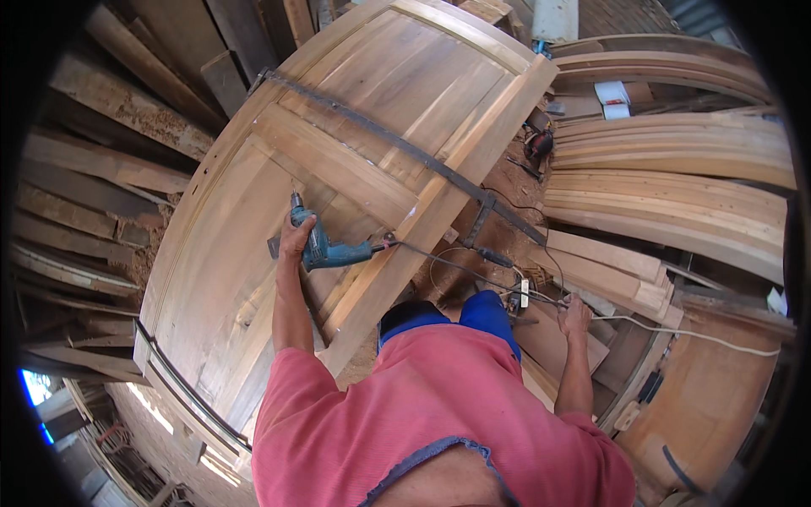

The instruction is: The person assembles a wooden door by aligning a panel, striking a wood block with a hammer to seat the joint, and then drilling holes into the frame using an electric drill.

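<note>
My left hand is closed round the body of a teal power drill, its chuck pointing toward the far side. The drill is at a large panelled wooden door; whether it rests on the wood or hangs just above, I cannot tell. A dark cord runs from its handle toward a white socket block on the right. Off to the right, my right hand is closed on a cable by that block. A pale cable trails rightward from there.
A long metal bar clamp crosses the door, and another clamp lies along its near left end. Stacks of curved boards fill the right side. Rough planks stand at the left. A red-and-black tool lies beyond the door's right edge.
</note>
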### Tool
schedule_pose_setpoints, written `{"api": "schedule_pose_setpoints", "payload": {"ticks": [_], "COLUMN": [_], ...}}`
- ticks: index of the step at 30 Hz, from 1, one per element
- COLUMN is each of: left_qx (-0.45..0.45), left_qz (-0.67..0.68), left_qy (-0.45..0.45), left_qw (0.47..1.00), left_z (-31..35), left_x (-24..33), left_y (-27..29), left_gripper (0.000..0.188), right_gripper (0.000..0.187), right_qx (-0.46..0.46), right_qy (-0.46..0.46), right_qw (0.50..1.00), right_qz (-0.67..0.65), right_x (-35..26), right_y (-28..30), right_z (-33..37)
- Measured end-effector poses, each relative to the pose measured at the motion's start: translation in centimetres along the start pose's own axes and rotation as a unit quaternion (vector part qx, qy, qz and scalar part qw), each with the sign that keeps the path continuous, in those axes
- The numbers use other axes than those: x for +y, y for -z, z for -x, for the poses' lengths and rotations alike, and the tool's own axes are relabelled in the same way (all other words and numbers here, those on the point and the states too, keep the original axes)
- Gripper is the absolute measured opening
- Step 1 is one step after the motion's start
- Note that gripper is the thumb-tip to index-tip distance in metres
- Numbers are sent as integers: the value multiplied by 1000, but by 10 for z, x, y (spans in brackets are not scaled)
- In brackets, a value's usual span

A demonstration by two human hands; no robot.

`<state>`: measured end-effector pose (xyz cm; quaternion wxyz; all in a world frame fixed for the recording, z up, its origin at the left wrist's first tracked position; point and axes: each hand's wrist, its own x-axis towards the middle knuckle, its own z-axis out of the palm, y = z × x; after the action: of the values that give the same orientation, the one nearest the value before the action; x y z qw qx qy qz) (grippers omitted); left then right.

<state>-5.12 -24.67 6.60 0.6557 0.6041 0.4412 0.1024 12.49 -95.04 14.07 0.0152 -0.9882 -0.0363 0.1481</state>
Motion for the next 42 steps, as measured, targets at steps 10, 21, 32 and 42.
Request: {"api": "schedule_pose_setpoints", "payload": {"ticks": [10, 21, 32, 42], "left_qx": [111, -484, -596, -656], "left_qz": [-620, -654, -608, -574], "left_qy": [-112, -62, -336, -66], "left_qw": [769, 577, 403, 486], "left_z": [41, 233, 256, 169], "left_x": [56, 22, -149, -147], "left_y": [-26, -328, -307, -295], "left_gripper": [80, 74, 54, 45], "right_gripper": [32, 43, 32, 32], "right_qx": [-211, -231, -244, -207], "right_qy": [29, 328, 177, 146], "right_qw": [959, 866, 747, 712], "right_qz": [-188, -297, -592, -655], "right_x": [-58, -229, -150, -184], "right_y": [11, 23, 19, 33], "right_z": [71, 171, 211, 181]}}
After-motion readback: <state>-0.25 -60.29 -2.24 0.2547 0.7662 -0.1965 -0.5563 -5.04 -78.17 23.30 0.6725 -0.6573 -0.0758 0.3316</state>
